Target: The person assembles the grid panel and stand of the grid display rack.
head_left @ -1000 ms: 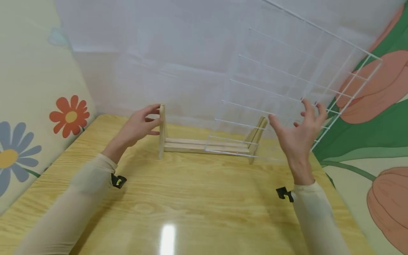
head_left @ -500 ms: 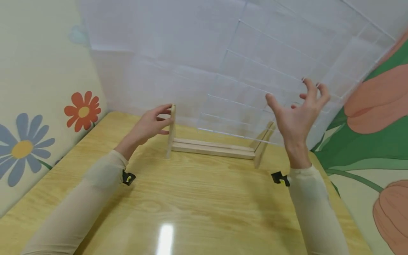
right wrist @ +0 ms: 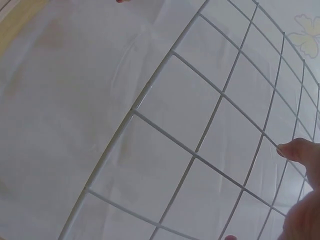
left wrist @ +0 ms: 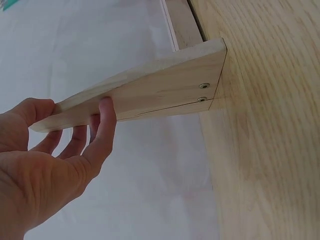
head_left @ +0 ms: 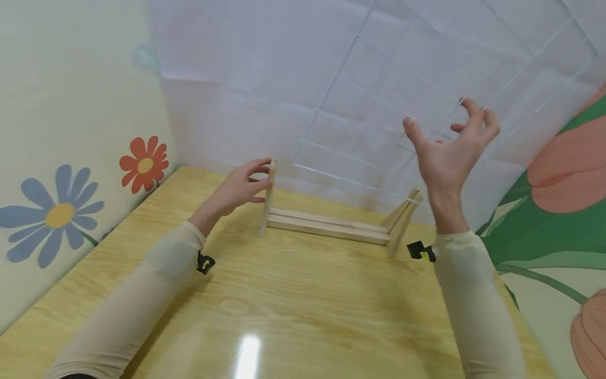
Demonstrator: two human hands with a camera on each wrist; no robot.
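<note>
head view: bright | glare — white streak (head_left: 248, 355) on table (head_left: 303, 300) | right wrist view: dimmer

Table (head_left: 284, 300): bounded by the left wall (head_left: 94, 100) at its left edge, by the right wall (head_left: 549, 231) at its right edge, and by a hanging sheet (head_left: 236, 121) behind its back edge.
Stand: set on the surface near the back edge, its crosspiece (head_left: 326, 230) run left to right between two upright boards.
Left board (head_left: 268, 200): gripped near its top by the left hand (head_left: 238, 187), which is placed left of it.
Right board (head_left: 402, 226): placed left of and below the right hand (head_left: 447, 158).
Wire grid (head_left: 336, 75): held in the right hand, raised above the surface toward the back right corner, with the sheet behind it.
</note>
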